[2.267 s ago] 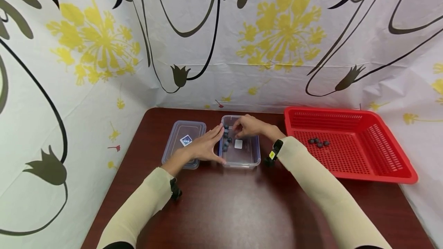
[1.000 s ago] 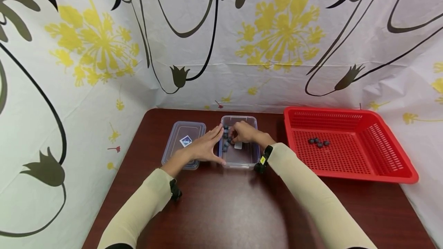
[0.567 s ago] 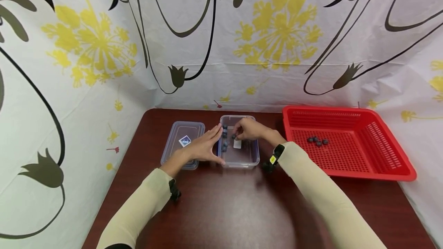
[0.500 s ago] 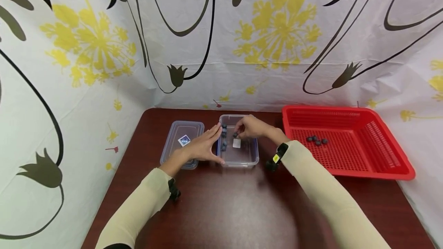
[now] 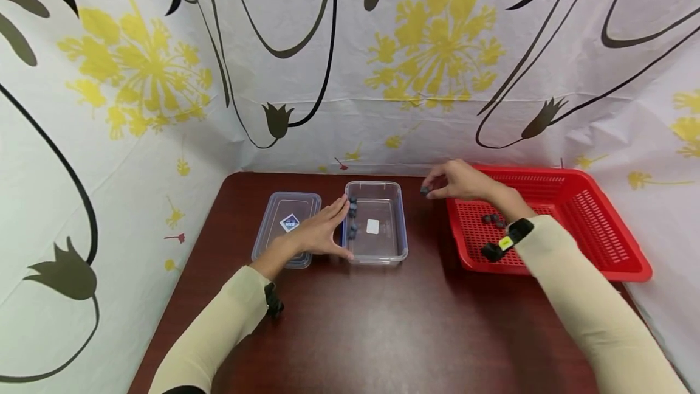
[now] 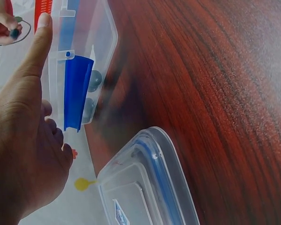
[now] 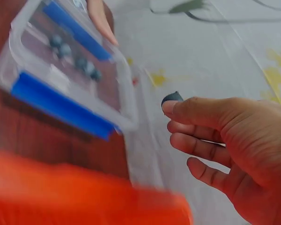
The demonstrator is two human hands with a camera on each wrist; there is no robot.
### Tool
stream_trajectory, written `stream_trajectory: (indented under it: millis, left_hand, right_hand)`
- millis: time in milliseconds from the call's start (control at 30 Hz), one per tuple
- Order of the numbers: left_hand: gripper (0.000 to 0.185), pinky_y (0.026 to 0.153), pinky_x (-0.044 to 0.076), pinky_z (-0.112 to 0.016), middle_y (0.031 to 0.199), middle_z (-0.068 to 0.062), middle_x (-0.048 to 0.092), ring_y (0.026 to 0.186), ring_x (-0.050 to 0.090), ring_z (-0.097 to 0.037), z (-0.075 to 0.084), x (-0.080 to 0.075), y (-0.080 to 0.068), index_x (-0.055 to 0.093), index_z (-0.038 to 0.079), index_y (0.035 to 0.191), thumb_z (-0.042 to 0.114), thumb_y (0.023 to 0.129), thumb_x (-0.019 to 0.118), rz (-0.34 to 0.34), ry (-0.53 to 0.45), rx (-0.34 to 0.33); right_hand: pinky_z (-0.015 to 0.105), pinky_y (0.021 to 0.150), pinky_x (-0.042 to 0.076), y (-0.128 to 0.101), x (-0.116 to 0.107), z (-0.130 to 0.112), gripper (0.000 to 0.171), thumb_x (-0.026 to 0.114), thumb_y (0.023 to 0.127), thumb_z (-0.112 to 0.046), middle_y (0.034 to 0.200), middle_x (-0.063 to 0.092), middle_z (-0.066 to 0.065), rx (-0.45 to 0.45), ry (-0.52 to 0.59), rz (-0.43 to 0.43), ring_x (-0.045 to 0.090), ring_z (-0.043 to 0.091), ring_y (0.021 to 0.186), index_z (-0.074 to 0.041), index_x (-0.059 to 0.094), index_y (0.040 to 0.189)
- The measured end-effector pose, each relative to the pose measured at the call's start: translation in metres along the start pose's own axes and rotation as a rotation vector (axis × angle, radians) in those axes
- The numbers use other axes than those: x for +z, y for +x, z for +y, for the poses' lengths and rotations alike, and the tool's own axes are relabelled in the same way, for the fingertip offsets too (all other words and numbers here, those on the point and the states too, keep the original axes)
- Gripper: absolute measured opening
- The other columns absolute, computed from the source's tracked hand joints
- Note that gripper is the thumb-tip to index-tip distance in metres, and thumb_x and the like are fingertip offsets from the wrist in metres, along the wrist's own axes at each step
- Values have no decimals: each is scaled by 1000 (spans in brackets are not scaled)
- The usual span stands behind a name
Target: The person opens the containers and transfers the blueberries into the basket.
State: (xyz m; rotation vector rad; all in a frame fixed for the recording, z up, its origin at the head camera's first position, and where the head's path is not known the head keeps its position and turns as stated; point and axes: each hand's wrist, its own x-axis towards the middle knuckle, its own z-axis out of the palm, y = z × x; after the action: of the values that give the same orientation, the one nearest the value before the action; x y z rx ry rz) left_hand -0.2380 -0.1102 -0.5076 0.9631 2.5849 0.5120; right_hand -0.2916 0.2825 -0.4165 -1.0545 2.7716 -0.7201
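Note:
A clear plastic container (image 5: 389,224) with blue side clips stands uncovered on the table. Along its left wall lie several blueberries (image 5: 352,230). My left hand (image 5: 314,233) rests against that left wall, fingers straight and thumb spread to the near corner. Up in the air between container and red basket (image 5: 596,224), my right hand (image 5: 465,180) pinches one blueberry (image 7: 171,97) between thumb and fingertip. In the right wrist view the other fingers are loosely bent and hold nothing. Several blueberries (image 5: 494,219) lie on the basket floor, partly hidden by the right wrist.
Left of the container, partly under the left forearm, lies the clear lid (image 5: 284,211) with a blue and white sticker. The dark wooden table (image 5: 350,321) meets a patterned white cloth (image 5: 317,78) at the back and left.
My right hand has lifted a blueberry out of the container and carried it right, to the basket's left edge. My left hand has stayed at the container.

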Motion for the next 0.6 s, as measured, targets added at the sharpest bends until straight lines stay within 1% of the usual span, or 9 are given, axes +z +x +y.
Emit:
stream_trajectory:
  millis: [100,167,267,333,433,533,600]
  left_hand:
    - [135,130,14,-56,179,-7,-12,165,0,-30,0,-1,1,1,9,171,71,81,80,-1,6,-4]
    - [135,130,15,-56,179,-7,-12,164,1,-30,0,-1,1,1,9,171,72,81,80,2,9,-6]
    - [135,129,16,-57,179,-7,-11,164,2,-31,0,-1,1,1,9,171,71,81,80,10,13,-6]
    - [135,129,16,-57,179,-6,-12,164,1,-30,-1,0,1,1,10,171,72,81,80,7,13,-9]
    - [135,129,17,-57,179,-6,-13,164,1,-30,-1,1,1,1,10,171,73,81,79,2,7,-11]
    - [136,129,17,-57,179,-6,-13,164,1,-30,-1,2,1,1,10,171,73,81,79,1,3,-13]
    - [135,130,17,-56,179,-6,-12,164,1,-30,-1,1,1,1,10,171,73,81,79,4,7,-13]
  right_hand:
    - [30,74,57,-20,-19,16,15,89,85,-10,88,78,-6,45,-24,15,71,7,81,-14,83,98]
    - [29,73,57,-33,-30,29,14,88,86,-10,88,78,-5,75,-36,22,70,6,80,-13,83,98]
    - [24,70,54,-52,-40,49,12,88,86,-9,86,78,-4,125,-50,28,69,3,78,-11,83,97]
    - [21,70,54,-66,-41,63,11,86,87,-6,85,79,-3,163,-40,30,69,2,77,-9,83,96]
    - [20,70,54,-85,-37,86,9,84,88,-2,85,79,1,224,5,9,71,5,77,-5,82,97]
    - [20,70,56,-102,-30,107,9,79,91,3,88,80,9,302,61,-36,75,14,79,0,81,99]
    - [21,70,56,-111,-26,118,9,78,91,4,90,80,12,348,76,-64,75,18,80,2,80,100]
